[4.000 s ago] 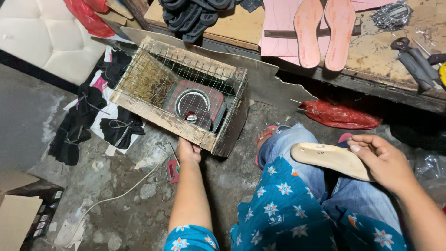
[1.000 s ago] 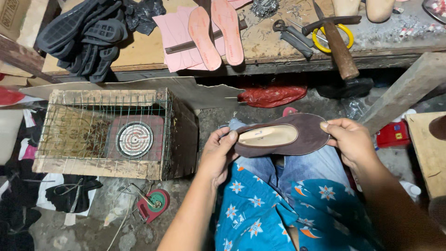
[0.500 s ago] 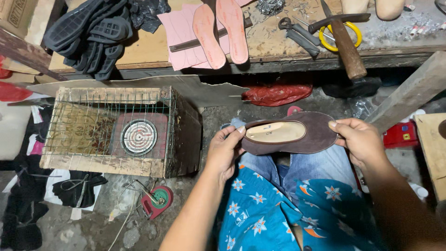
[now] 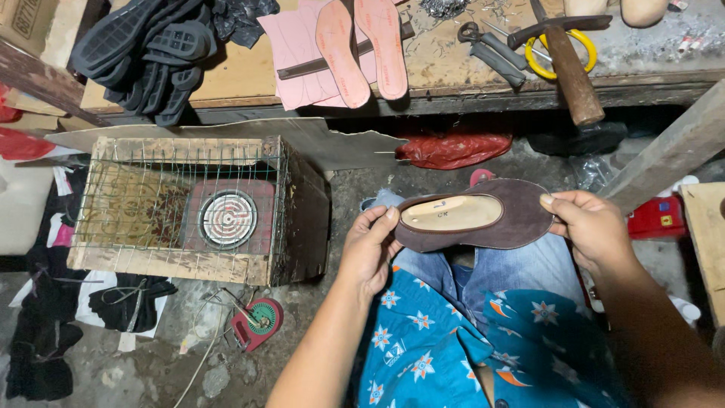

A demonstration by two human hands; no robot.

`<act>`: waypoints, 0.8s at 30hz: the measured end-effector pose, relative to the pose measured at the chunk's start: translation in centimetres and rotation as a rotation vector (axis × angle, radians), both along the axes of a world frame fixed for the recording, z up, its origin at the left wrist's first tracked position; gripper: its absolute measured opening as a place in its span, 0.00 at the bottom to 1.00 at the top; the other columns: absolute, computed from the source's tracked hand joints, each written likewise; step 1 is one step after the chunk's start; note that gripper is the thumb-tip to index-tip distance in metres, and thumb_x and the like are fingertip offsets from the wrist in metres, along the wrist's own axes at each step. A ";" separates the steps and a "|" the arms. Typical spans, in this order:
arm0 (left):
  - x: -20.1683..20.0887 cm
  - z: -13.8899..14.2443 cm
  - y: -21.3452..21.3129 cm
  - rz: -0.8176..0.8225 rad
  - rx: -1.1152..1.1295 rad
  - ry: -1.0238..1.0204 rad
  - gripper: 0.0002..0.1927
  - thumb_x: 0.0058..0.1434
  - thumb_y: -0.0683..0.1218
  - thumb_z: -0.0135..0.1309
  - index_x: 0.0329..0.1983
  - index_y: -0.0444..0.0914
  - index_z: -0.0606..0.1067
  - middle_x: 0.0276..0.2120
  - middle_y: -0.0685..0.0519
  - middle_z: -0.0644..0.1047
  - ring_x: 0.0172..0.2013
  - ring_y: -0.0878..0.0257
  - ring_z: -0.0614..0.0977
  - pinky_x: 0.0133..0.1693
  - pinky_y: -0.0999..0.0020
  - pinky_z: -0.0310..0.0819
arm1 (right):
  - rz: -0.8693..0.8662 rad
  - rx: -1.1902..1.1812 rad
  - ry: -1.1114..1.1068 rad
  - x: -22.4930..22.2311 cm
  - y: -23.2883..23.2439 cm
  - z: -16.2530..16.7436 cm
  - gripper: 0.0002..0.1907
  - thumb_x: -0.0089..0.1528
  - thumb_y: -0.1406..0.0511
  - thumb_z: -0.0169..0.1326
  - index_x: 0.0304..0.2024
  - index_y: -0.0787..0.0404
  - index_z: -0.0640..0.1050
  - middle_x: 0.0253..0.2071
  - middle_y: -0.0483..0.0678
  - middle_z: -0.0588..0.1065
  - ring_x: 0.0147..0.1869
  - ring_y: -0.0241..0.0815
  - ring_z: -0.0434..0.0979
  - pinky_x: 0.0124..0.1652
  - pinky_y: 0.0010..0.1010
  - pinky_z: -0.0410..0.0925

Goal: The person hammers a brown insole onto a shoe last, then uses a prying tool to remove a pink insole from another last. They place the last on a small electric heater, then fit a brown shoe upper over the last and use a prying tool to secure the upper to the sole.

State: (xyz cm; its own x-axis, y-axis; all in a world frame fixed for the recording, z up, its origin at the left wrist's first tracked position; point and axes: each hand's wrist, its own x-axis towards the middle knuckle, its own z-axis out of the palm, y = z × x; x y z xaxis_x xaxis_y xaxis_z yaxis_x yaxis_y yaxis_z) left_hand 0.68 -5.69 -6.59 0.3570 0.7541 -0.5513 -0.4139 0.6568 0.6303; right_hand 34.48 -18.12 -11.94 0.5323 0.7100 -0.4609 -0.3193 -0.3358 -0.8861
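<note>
While held at both ends over the lap, one brown shoe upper (image 4: 521,219) with one pale wooden last (image 4: 451,212) set inside, at about 3 o'clock from frame centre. Left hand (image 4: 370,249) at the 9 o'clock end, grip closed on the upper's edge, thumb on top. Right hand (image 4: 593,227) at the 3 o'clock end, grip pinched shut on the rim, thumb over the edge. Beneath, jeans and a blue flowered shirt (image 4: 430,347).

At 9 o'clock, one wooden box (image 4: 294,219) topped with wire mesh, one round coil heater (image 4: 226,219) on a red plate inside. At 7 o'clock on the floor, one small red tool with a green disc (image 4: 260,321), plus dark cloth scraps (image 4: 124,302).

On the surface (image 4: 226,83) along 12 o'clock: two pink insoles (image 4: 362,45) lying on one pink sheet (image 4: 291,53); a stack of black outsoles (image 4: 143,53) at 11 o'clock, number unclear; one hammer (image 4: 570,68), one yellow-handled pair of scissors (image 4: 585,57), one grey-handled pair of pliers (image 4: 495,57) at 1 o'clock.

Under the surface, one crumpled red plastic bag (image 4: 453,147) at 12 o'clock. At 3 o'clock, one small red rectangular package (image 4: 657,219) with a little yellow-and-white label, beside a wooden beam (image 4: 664,155). At the 10 o'clock corner, one brown cardboard box (image 4: 34,30), printing on its side.
</note>
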 end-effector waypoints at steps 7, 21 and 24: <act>0.4 -0.5 -0.2 0.056 0.012 0.045 0.17 0.62 0.44 0.62 0.49 0.36 0.69 0.39 0.49 0.78 0.38 0.62 0.81 0.40 0.66 0.79 | -0.019 0.016 0.001 -0.5 0.1 0.6 0.06 0.66 0.70 0.55 0.44 0.67 0.77 0.40 0.50 0.79 0.39 0.36 0.79 0.42 0.26 0.73; -2.7 0.5 -3.6 -0.537 0.212 -0.205 0.35 0.61 0.43 0.59 0.70 0.35 0.61 0.49 0.49 0.78 0.51 0.61 0.79 0.58 0.64 0.70 | 0.238 0.252 -0.181 1.3 5.3 6.2 0.04 0.63 0.70 0.57 0.40 0.65 0.78 0.38 0.46 0.80 0.42 0.32 0.79 0.45 0.22 0.71; -1.8 0.8 -4.2 -0.650 0.278 -0.105 0.31 0.66 0.47 0.58 0.70 0.33 0.65 0.50 0.50 0.77 0.52 0.63 0.78 0.59 0.65 0.68 | 0.438 0.186 -0.340 -1.7 7.2 9.6 0.06 0.62 0.68 0.61 0.39 0.66 0.81 0.36 0.46 0.79 0.39 0.34 0.76 0.42 0.26 0.69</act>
State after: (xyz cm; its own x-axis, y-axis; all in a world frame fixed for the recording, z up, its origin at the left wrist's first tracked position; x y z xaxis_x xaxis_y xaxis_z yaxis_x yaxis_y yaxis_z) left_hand -1.11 -9.94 -5.80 0.8225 0.4785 -0.3075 -0.0609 0.6117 0.7888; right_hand 32.80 -10.92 -2.31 0.2671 0.9498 -0.1626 0.1267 -0.2019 -0.9712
